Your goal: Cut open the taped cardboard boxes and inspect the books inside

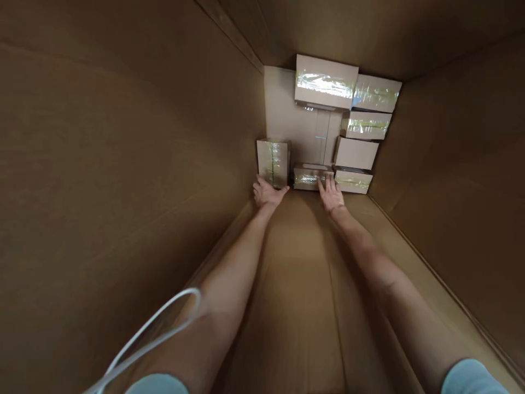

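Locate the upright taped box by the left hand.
Head view, left of centre: the upright taped box stands against the big carton's left wall, left hand touching its base.

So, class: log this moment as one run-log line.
left hand: touching upright taped box | right hand: on flat taped box | inside large carton
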The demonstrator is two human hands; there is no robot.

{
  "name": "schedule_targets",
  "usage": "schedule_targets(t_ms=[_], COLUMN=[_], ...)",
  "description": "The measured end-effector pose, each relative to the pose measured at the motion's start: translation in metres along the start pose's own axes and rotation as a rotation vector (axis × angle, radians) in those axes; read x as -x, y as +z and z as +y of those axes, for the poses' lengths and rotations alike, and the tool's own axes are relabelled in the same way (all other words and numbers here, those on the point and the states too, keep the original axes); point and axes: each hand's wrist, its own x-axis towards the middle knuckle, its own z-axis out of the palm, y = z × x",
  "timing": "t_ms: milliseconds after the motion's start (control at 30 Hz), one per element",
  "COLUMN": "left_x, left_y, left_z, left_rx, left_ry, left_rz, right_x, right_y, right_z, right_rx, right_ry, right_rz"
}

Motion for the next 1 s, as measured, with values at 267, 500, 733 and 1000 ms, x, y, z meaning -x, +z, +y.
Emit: schedule_targets(t_ms=[267, 500, 733, 1000], left_x=[-0.078, -0.094, -0.077, 0.016], left_y=[0.073, 0.092, 0.066, -0.024], left_z=[-0.008, -0.011, 0.002, 0.032], left_rx=[-0.060, -0.020, -0.070, -0.108], left_ry=[-0.081, -0.071, -0.008, 0.148], left_rz=[0.092, 0.232, 0.222, 0.242], right_x=[-0.092, -0.127, -0.091, 0.001], right_y=[0.068, 0.080, 0.065, -0.023], right_z=[-0.020, -0.008, -0.006, -0.023], right_rx=[-0.022, -0.023, 0.038, 0.155], right_ry=[0.011, 0.028, -0.028, 0.054], right_rz=[0.097, 0.147, 0.137, 0.119])
